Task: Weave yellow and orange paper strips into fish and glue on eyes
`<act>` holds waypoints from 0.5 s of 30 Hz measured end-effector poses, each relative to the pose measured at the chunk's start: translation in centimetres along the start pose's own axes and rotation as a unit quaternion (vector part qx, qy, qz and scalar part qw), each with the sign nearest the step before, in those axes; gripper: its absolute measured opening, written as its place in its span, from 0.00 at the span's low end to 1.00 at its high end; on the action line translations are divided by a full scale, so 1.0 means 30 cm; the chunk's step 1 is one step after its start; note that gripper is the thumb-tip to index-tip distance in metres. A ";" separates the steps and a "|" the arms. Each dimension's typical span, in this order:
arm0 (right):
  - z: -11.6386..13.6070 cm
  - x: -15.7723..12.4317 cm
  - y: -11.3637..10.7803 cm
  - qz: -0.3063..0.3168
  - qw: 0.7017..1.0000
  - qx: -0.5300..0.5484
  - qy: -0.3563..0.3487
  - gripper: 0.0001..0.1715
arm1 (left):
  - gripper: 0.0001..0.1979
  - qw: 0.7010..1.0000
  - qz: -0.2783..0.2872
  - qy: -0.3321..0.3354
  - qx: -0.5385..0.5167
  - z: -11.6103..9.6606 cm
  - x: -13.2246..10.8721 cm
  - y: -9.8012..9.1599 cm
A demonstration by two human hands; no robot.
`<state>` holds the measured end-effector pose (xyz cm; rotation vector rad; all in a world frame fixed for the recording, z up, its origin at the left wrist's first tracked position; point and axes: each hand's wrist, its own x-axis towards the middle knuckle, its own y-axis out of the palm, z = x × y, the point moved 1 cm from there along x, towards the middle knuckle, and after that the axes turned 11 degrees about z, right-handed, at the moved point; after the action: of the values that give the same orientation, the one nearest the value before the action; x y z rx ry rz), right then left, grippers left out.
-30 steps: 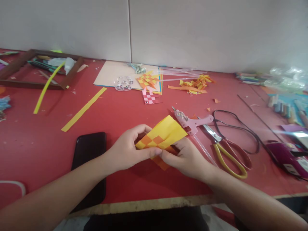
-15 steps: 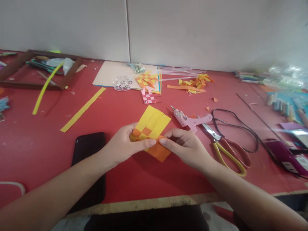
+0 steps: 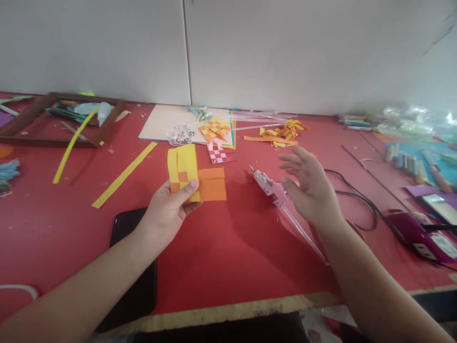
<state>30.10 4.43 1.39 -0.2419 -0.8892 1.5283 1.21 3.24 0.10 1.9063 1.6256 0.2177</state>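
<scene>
With our left hand (image 3: 167, 205) we pinch the woven yellow-and-orange paper (image 3: 183, 164) between thumb and fingers, its orange strips (image 3: 213, 186) reaching past the thumb toward our right hand (image 3: 312, 190). That one we hold raised, fingers loosely spread, just beside the pink glue gun (image 3: 264, 183). Our left forearm (image 3: 105, 276) crosses above a black phone (image 3: 123, 226).

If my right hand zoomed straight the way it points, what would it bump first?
Maybe the orange flap of the woven paper in your left hand. Depth is unclear, so your right hand could pass beyond it, toward the pink checkered paper.
</scene>
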 end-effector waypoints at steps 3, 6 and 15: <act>-0.095 0.006 -0.073 0.109 0.965 -0.237 0.026 0.29 | 0.07 0.997 -0.055 -0.003 -0.055 -0.005 0.009 -0.001; -0.165 -0.018 -0.110 0.224 0.920 -0.319 0.034 0.30 | 0.05 0.992 -0.098 0.002 -0.084 -0.007 0.012 0.003; -0.173 -0.002 -0.086 0.209 0.921 -0.325 0.052 0.35 | 0.16 0.998 0.038 -0.027 0.041 0.015 0.000 0.002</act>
<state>35.31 6.15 -0.47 -1.0429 -1.2981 1.5344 1.48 3.07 -0.20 2.0199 1.5506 0.1319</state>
